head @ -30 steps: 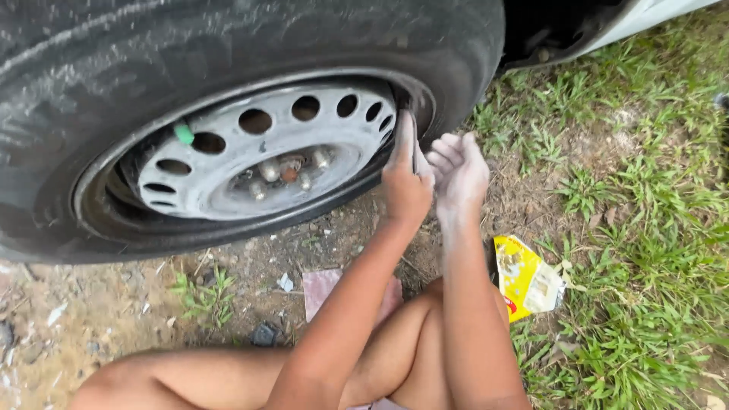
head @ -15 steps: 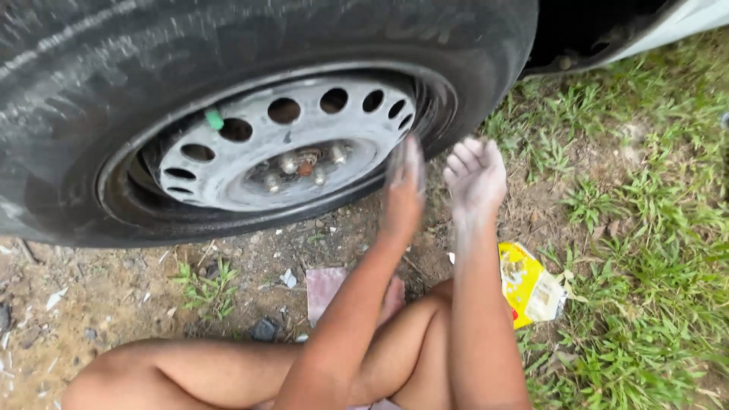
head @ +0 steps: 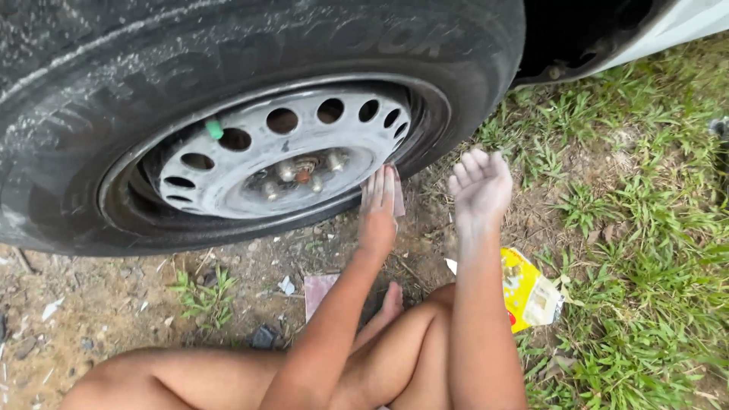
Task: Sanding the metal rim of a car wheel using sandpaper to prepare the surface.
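Note:
I sit on the ground beside a car wheel with a worn black tyre and a dusty grey steel rim with round holes and lug nuts at its hub. My left hand reaches toward the rim's lower right edge. Its fingers lie flat along a small pinkish-brown sheet, which they hold. My right hand hovers apart to the right over the dirt, fingers spread, dusted white, holding nothing. My bare legs are folded below.
A green valve cap sticks out of the rim. A yellow packet lies on the ground by my right forearm, and a pinkish sheet lies near my knee. Grass covers the right side. The white car body is at top right.
My hands, close together a second ago, have parted: the right hand moved off to the right while the left stayed near the rim with the sheet. The view shifted slightly.

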